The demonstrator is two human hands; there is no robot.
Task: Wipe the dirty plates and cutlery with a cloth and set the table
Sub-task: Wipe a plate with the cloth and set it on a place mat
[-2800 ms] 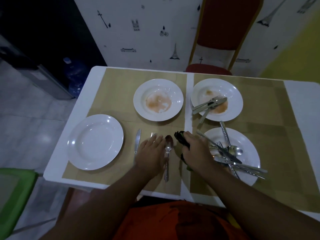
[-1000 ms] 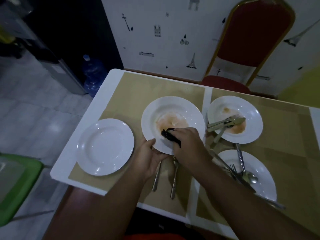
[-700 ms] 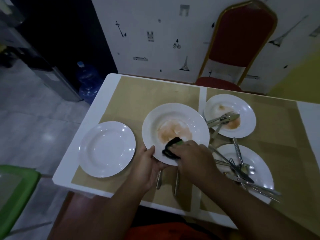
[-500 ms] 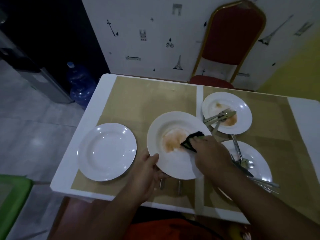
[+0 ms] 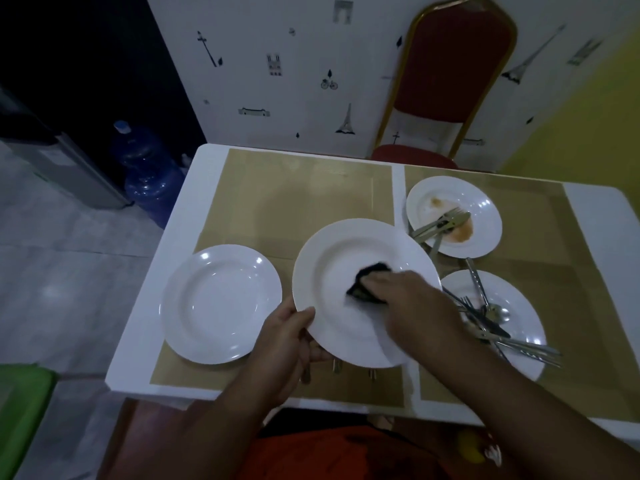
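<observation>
Head view: right hand [image 5: 412, 299] presses crumpled dark cloth [image 5: 369, 284] onto glossy round plate [image 5: 332, 258].

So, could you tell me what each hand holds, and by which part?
The left hand grips the middle white plate by its near-left rim, thumb on top. The right hand holds a bunched dark cloth, pressed against the plate's well.

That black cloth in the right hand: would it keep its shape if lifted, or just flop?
Probably floppy: the black cloth is bunched and creased in the right hand. Likely light: one hand presses it to the plate. Crumpled, not round, so unlikely to roll.
</observation>
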